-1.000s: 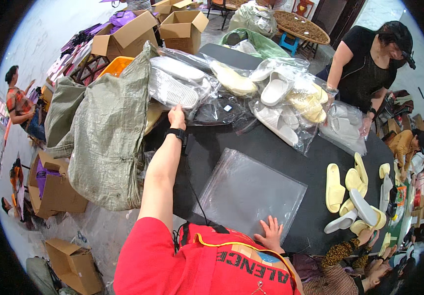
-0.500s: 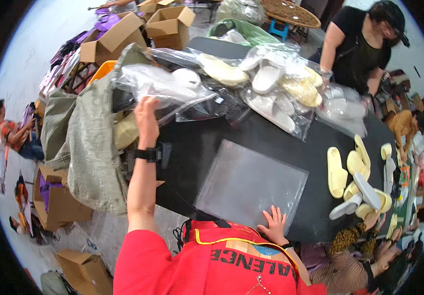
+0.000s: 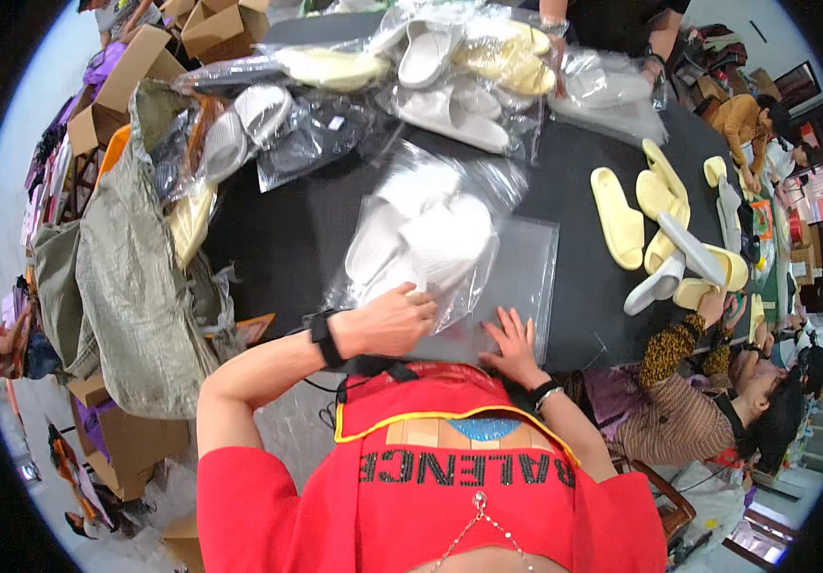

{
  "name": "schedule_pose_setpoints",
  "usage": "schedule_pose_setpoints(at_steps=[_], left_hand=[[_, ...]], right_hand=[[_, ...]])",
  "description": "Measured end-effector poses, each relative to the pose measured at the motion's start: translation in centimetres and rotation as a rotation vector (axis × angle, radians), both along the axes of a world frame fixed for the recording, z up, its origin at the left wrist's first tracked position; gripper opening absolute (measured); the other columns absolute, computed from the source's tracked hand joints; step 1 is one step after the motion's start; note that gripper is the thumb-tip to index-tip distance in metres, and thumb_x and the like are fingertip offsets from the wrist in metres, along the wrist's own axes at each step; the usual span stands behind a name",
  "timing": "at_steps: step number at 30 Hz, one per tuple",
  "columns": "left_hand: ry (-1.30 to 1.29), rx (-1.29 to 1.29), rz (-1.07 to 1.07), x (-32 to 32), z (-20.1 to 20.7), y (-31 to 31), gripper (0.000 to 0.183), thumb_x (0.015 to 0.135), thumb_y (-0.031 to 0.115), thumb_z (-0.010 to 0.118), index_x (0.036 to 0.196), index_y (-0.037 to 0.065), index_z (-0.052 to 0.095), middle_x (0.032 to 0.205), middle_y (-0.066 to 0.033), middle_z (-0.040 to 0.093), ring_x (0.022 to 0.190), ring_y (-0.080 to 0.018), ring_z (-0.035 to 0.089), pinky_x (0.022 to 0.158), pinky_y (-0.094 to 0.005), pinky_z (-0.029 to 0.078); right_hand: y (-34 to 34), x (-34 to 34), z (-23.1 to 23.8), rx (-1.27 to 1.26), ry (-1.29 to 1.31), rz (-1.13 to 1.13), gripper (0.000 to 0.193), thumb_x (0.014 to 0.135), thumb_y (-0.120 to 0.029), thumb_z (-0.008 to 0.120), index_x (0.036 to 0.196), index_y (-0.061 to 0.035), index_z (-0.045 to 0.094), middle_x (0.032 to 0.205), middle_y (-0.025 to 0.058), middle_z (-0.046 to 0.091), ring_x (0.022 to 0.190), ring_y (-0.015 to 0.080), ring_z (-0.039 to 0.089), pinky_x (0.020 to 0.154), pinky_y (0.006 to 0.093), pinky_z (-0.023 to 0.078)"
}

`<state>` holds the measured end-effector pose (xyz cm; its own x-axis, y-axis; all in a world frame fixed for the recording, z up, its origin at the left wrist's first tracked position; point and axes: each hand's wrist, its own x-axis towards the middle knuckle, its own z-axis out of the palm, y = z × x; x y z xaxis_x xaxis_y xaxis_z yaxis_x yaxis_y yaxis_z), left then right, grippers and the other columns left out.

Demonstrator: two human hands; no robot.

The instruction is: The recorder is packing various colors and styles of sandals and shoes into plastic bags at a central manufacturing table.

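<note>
A clear plastic bag with a pair of white slippers (image 3: 421,234) lies in front of me, overlapping a stack of flat clear bags (image 3: 526,272) on the black table (image 3: 283,244). My left hand (image 3: 394,323) is closed, pinching the near edge of the slippers' bag; its fingertips are partly hidden. My right hand (image 3: 515,346) rests open on the near part of the flat stack, fingers spread.
Bagged white and yellow slippers (image 3: 450,105) cover the table's far side. Loose yellow slippers (image 3: 619,220) lie to the right, by a co-worker's patterned sleeve (image 3: 671,353). A grey-green woven sack (image 3: 135,267) bulges at the left edge. Another person's arm (image 3: 663,38) reaches in at the back.
My left hand has brought the bagged white slippers from the far left pile toward me, onto the flat bags. My right hand stays on the stack. The view has shifted.
</note>
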<state>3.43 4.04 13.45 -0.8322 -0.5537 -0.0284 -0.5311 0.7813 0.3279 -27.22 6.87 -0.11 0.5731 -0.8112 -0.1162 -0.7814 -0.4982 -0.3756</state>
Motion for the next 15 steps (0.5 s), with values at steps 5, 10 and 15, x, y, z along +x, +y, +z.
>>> schedule_pose_setpoints(at_steps=[5,10,15], left_hand=[[-0.155,0.212,0.114,-0.8,-6.0,3.3,0.019,0.074,0.026,0.055,0.074,0.006,0.056,0.086,-0.0093,0.056,0.086,-0.0237,0.055,0.075,-0.0405,0.043],[0.355,0.958,0.640,3.7,-6.1,4.9,0.031,0.084,0.029,0.045,0.078,0.001,0.057,0.077,-0.0172,0.060,0.078,-0.0350,0.057,0.069,-0.0410,0.045],[-0.020,0.751,0.724,9.4,-10.1,7.7,0.024,0.080,0.021,0.045,0.086,0.004,0.060,0.075,-0.0160,0.060,0.070,-0.0296,0.059,0.063,-0.0388,0.046]], right_hand=[[-0.3,0.2,0.1,0.053,0.003,-0.025,0.062,0.067,-0.038,0.067,0.122,-0.0224,0.045,0.140,0.0086,0.024,0.129,0.0299,0.018,0.101,0.0566,0.010],[-0.7,0.2,0.7,0.099,-0.029,-0.051,0.054,0.069,-0.036,0.066,0.118,-0.0196,0.050,0.137,0.0094,0.030,0.128,0.0293,0.023,0.100,0.0560,0.012],[-2.5,0.5,2.4,0.228,-0.281,-0.337,0.032,0.075,-0.027,0.063,0.100,-0.0075,0.060,0.108,0.0110,0.057,0.106,0.0252,0.050,0.092,0.0428,0.034]])
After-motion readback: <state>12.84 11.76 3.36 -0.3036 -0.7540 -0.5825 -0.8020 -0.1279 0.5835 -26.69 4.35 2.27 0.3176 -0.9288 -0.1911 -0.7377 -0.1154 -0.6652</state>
